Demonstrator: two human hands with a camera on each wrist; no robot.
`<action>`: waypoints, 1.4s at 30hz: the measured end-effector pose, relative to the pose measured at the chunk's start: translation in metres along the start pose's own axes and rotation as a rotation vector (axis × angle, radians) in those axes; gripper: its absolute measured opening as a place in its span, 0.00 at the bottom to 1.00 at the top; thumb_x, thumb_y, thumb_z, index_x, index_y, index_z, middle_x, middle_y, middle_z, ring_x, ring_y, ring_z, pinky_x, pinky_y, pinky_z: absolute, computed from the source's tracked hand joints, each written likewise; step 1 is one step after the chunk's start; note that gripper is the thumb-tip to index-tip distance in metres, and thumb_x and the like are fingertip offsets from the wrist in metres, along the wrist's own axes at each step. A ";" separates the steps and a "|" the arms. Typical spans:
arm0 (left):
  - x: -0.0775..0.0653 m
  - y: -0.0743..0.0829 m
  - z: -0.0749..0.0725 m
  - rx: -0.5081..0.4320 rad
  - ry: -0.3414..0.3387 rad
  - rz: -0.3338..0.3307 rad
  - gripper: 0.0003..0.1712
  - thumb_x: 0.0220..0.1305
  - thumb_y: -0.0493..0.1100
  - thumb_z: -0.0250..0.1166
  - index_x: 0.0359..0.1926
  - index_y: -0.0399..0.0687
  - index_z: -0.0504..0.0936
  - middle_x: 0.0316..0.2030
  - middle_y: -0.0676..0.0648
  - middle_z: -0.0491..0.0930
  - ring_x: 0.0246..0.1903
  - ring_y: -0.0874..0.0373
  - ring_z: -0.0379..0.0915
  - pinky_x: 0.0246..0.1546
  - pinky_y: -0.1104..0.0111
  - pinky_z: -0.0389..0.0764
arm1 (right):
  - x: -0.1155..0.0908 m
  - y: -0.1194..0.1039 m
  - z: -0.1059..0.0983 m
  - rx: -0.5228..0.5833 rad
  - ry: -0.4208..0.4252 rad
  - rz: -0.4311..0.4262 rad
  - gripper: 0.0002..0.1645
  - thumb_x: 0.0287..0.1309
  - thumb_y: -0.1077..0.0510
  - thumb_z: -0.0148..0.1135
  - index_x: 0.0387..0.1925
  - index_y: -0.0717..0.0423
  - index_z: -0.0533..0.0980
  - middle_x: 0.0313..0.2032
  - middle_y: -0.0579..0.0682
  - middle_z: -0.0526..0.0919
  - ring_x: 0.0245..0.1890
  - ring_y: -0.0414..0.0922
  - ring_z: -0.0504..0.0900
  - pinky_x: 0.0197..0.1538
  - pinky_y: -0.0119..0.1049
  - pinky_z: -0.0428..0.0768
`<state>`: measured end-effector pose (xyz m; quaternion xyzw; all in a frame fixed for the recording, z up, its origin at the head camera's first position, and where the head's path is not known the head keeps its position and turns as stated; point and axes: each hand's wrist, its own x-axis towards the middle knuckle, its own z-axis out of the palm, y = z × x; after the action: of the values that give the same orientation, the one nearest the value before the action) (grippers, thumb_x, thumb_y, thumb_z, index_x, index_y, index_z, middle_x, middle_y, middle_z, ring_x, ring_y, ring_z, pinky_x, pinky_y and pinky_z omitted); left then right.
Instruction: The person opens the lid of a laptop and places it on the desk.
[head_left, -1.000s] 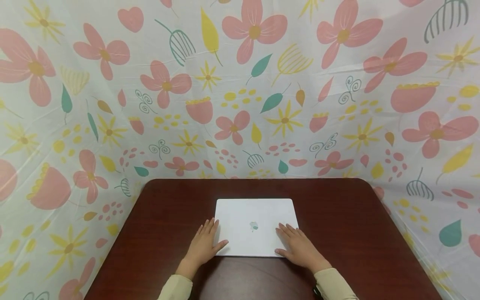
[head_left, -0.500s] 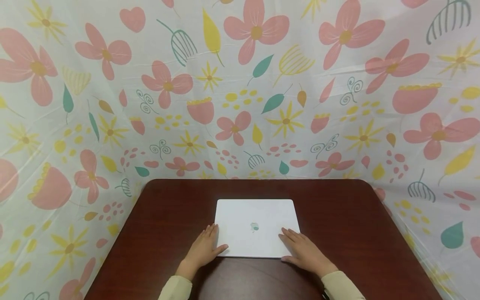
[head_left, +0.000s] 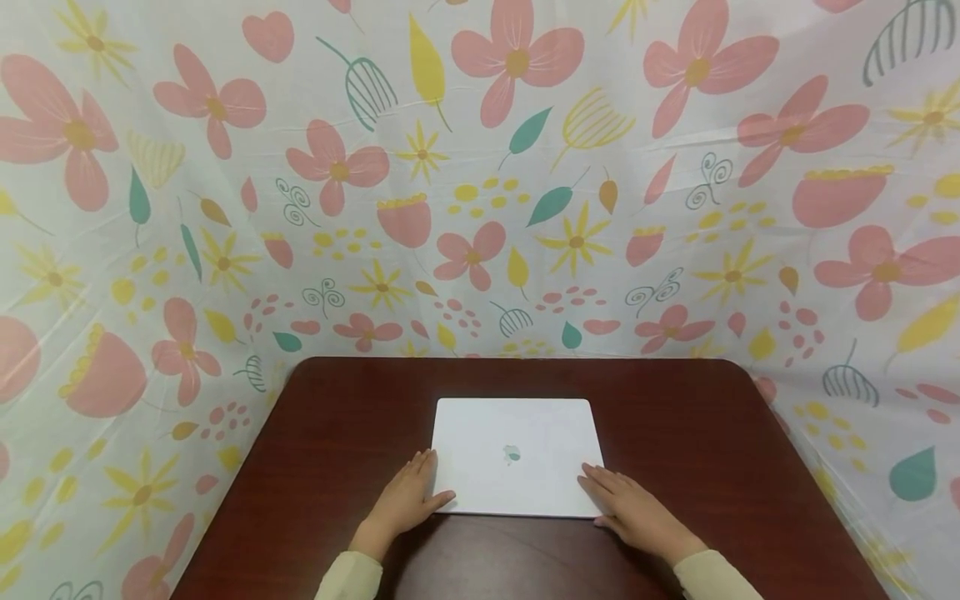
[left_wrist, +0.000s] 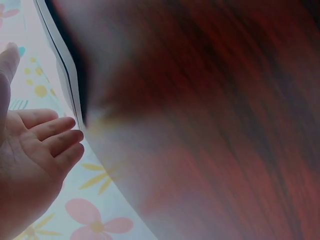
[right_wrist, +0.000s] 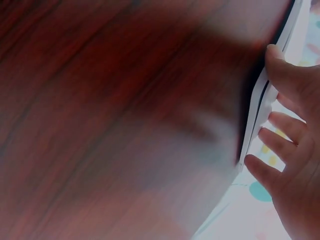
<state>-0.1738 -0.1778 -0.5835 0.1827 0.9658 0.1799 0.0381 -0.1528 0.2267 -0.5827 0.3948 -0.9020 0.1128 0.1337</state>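
A closed white laptop (head_left: pixel 517 458) with an apple-shaped logo on its lid lies flat on the dark red-brown table. At its left edge rests my left hand (head_left: pixel 402 493), fingers extended, thumb over the front left corner. In the left wrist view its palm (left_wrist: pixel 32 160) faces the camera and the fingertips reach the laptop's edge (left_wrist: pixel 70 75). My right hand (head_left: pixel 637 508) lies at the right edge, fingertips on the lid. From the right wrist, the thumb (right_wrist: pixel 287 75) touches the front edge and the other fingers spread along the side edge (right_wrist: pixel 250 125).
The table (head_left: pixel 337 408) has rounded far corners and extends around the laptop on every side. Behind it and at both sides hangs a white curtain (head_left: pixel 480 183) printed with pink, yellow and green flowers and leaves.
My right hand has slid right and slightly toward me, from over the lid to its right edge. The left hand has drawn back a little along the left edge. The laptop stays closed.
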 end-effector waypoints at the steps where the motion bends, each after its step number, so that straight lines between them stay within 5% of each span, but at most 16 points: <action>1: 0.000 0.000 0.000 -0.003 -0.002 -0.001 0.48 0.64 0.64 0.57 0.68 0.29 0.61 0.67 0.32 0.62 0.68 0.39 0.56 0.67 0.50 0.59 | -0.001 0.001 0.000 0.001 0.004 -0.006 0.39 0.44 0.55 0.74 0.59 0.63 0.73 0.59 0.61 0.75 0.56 0.56 0.77 0.51 0.55 0.78; 20: -0.006 -0.005 0.001 -0.077 -0.006 0.003 0.52 0.59 0.64 0.63 0.68 0.29 0.60 0.67 0.31 0.61 0.67 0.38 0.57 0.66 0.48 0.62 | -0.009 0.008 0.006 -0.044 0.121 -0.086 0.34 0.43 0.60 0.73 0.55 0.64 0.75 0.55 0.61 0.77 0.52 0.54 0.79 0.48 0.47 0.80; 24: -0.008 -0.008 0.002 -0.095 -0.013 0.006 0.57 0.54 0.67 0.66 0.69 0.29 0.58 0.67 0.30 0.60 0.67 0.38 0.57 0.65 0.48 0.62 | -0.009 0.006 0.006 -0.048 0.128 -0.091 0.22 0.67 0.54 0.55 0.55 0.65 0.75 0.54 0.62 0.77 0.51 0.56 0.79 0.47 0.49 0.81; 28: -0.009 -0.011 0.004 -0.113 -0.016 0.010 0.61 0.50 0.67 0.69 0.70 0.30 0.56 0.68 0.30 0.59 0.68 0.38 0.55 0.65 0.48 0.62 | -0.010 0.002 0.004 -0.092 0.129 -0.072 0.35 0.75 0.50 0.22 0.55 0.65 0.75 0.54 0.62 0.77 0.52 0.55 0.79 0.47 0.48 0.81; 42: -0.010 -0.009 0.007 -0.093 0.047 0.033 0.54 0.53 0.53 0.74 0.69 0.29 0.57 0.66 0.30 0.62 0.66 0.36 0.58 0.63 0.47 0.65 | -0.013 -0.003 0.000 -0.142 0.090 -0.028 0.42 0.69 0.56 0.09 0.58 0.65 0.73 0.59 0.61 0.75 0.56 0.54 0.77 0.51 0.47 0.79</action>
<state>-0.1664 -0.1869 -0.5929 0.1923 0.9539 0.2295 0.0208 -0.1421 0.2334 -0.5869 0.3917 -0.8950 0.0644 0.2033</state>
